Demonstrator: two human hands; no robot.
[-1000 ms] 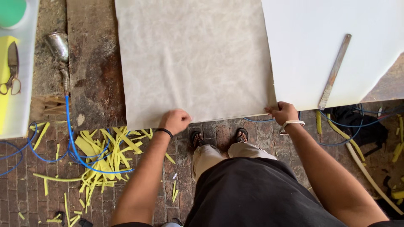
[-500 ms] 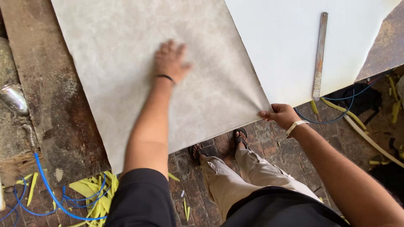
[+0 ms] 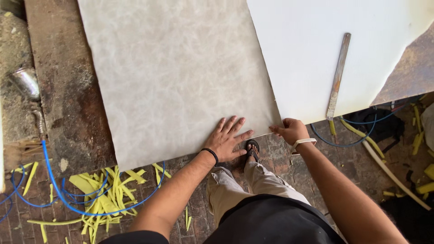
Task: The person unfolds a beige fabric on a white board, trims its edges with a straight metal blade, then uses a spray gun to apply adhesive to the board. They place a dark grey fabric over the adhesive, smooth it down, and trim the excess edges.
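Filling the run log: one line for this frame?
left hand: flat on grey sheet | right hand: pinching sheet corner | metal bar: on white board

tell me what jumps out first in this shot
A big grey sheet fills the middle of the worn bench, with the left hand flat on its near edge and the right hand pinching its corner. A white sheet lies to the right, a metal bar on it. Yellow scraps litter the floor.

left grip (image 3: pixel 229 141) flat, splayed — right grip (image 3: pixel 290 130) pinching
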